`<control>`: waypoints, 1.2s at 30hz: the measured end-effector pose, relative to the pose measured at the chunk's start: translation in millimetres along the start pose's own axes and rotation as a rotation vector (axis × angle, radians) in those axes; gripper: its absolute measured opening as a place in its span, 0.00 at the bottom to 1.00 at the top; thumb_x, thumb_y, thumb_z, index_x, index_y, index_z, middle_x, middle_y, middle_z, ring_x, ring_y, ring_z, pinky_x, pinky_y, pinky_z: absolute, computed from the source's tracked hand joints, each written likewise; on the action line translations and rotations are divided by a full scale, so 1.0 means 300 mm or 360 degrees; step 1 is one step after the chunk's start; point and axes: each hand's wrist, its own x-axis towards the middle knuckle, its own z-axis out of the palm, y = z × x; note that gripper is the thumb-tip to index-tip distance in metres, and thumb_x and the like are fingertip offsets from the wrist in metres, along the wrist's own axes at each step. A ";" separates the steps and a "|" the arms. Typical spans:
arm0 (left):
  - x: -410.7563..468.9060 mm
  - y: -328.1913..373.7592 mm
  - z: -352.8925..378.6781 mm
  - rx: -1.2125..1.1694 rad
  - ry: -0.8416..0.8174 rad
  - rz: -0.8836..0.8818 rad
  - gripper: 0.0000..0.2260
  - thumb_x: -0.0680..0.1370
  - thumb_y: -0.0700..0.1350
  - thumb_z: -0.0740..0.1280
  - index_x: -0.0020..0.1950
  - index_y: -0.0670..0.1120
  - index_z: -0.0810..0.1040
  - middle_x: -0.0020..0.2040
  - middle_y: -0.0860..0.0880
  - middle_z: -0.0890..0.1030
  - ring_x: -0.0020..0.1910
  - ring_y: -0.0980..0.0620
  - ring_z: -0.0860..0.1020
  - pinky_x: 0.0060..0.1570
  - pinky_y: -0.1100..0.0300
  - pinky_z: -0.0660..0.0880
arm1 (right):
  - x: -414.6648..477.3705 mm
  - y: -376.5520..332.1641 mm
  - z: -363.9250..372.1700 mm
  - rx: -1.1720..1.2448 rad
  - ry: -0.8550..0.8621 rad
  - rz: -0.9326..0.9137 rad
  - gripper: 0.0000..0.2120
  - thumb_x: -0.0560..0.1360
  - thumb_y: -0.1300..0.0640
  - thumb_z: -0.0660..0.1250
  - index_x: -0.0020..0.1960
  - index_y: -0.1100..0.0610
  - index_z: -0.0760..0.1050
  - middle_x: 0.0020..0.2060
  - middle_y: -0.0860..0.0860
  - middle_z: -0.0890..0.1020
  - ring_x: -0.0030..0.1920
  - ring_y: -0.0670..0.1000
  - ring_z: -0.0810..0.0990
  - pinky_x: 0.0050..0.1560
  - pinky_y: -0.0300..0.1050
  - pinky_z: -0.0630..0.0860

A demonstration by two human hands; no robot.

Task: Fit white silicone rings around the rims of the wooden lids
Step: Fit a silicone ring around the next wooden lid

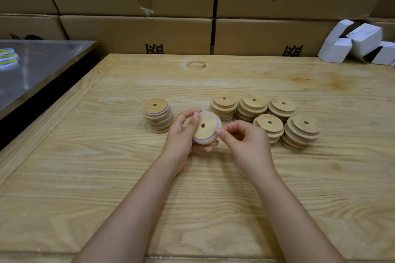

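Along the near edge of the worktop (128,177) two bare forearms (132,209) reach in side by side and meet over its middle. The left hand (181,134) carries one wooden lid (206,128) clear of the wood, tipped up so its drilled face looks back at the person. Its grip is curled round the lid, thumb laid across the upper face and fingers cupped beneath, which I take to be a way of leaving the rim on the right free. At that rim the right hand (245,141) has thumb and forefinger pressed together on the white silicone ring (202,141), pinching it where it meets the lid's edge (the other fingers are loosely curled and hold nothing). The ring shows as a pale band along the lid's lower and right side; whether it sits fully in place on the hidden far side I cannot tell. I judge the seating nearly done.

Just beyond, toward the left edge, stands the ringed stack (157,115), pale bands showing between its lids: finished pieces, I would say, kept apart. Toward the right edge, five bare stacks (300,132) crowd close together, within easy reach of the right hand. Past the far edge rise cardboard boxes (136,34), with small white cartons (350,42) at the far right corner and a metal sheet (38,64) beyond the left edge.
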 end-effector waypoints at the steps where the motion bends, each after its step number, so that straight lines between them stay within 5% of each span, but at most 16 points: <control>1: -0.001 0.003 0.000 0.0004 0.0006 -0.0017 0.07 0.80 0.47 0.59 0.55 0.47 0.72 0.37 0.47 0.84 0.27 0.46 0.81 0.22 0.62 0.75 | -0.002 -0.001 0.000 -0.0015 0.0002 -0.0042 0.06 0.70 0.57 0.73 0.37 0.49 0.78 0.31 0.39 0.81 0.34 0.37 0.79 0.38 0.29 0.72; 5: -0.003 0.017 -0.001 0.0012 0.0049 -0.0081 0.07 0.81 0.45 0.59 0.53 0.46 0.75 0.34 0.47 0.83 0.23 0.49 0.78 0.19 0.64 0.71 | -0.007 -0.007 -0.001 -0.0110 -0.0014 -0.0207 0.05 0.72 0.58 0.72 0.44 0.48 0.80 0.38 0.41 0.83 0.40 0.40 0.80 0.44 0.33 0.75; 10: -0.006 0.018 -0.002 0.0087 0.0079 -0.0153 0.08 0.81 0.45 0.59 0.50 0.45 0.77 0.31 0.48 0.80 0.16 0.53 0.70 0.16 0.67 0.65 | -0.011 -0.010 -0.003 -0.0108 -0.0006 -0.0184 0.05 0.70 0.57 0.73 0.41 0.48 0.81 0.36 0.40 0.83 0.39 0.39 0.80 0.44 0.31 0.74; 14: -0.001 0.013 -0.008 0.0255 0.0094 -0.0072 0.06 0.80 0.45 0.62 0.48 0.49 0.79 0.32 0.52 0.78 0.21 0.58 0.68 0.17 0.69 0.61 | -0.008 -0.004 -0.007 -0.0182 0.0007 -0.0192 0.03 0.69 0.57 0.74 0.40 0.50 0.81 0.36 0.41 0.83 0.38 0.39 0.79 0.43 0.32 0.74; 20: -0.009 0.029 -0.049 0.0560 0.0312 0.0770 0.04 0.71 0.39 0.65 0.44 0.44 0.79 0.40 0.51 0.81 0.35 0.62 0.77 0.37 0.69 0.72 | -0.011 0.005 0.001 -0.0319 0.0039 -0.0262 0.04 0.73 0.57 0.70 0.40 0.53 0.82 0.35 0.44 0.82 0.39 0.40 0.78 0.42 0.30 0.71; 26: 0.002 0.114 -0.170 0.0179 0.1271 0.1265 0.07 0.70 0.37 0.60 0.44 0.43 0.76 0.40 0.50 0.78 0.39 0.63 0.76 0.42 0.67 0.71 | -0.016 0.008 -0.002 -0.0353 0.0081 -0.0281 0.07 0.75 0.56 0.67 0.39 0.53 0.81 0.33 0.43 0.81 0.40 0.39 0.77 0.39 0.29 0.69; 32: 0.019 0.132 -0.276 0.0158 0.1827 0.0927 0.06 0.72 0.39 0.60 0.44 0.45 0.75 0.37 0.56 0.75 0.34 0.68 0.74 0.40 0.72 0.69 | -0.021 0.011 0.002 -0.0454 0.0097 -0.0301 0.07 0.75 0.55 0.67 0.39 0.54 0.81 0.32 0.44 0.80 0.41 0.40 0.76 0.37 0.28 0.67; 36: 0.023 0.122 -0.280 0.0457 0.1977 0.0598 0.09 0.72 0.44 0.61 0.46 0.50 0.79 0.39 0.55 0.78 0.41 0.58 0.74 0.43 0.74 0.67 | -0.017 0.007 -0.003 -0.0420 0.0139 -0.0315 0.07 0.75 0.58 0.67 0.39 0.58 0.81 0.33 0.47 0.81 0.39 0.43 0.75 0.41 0.37 0.70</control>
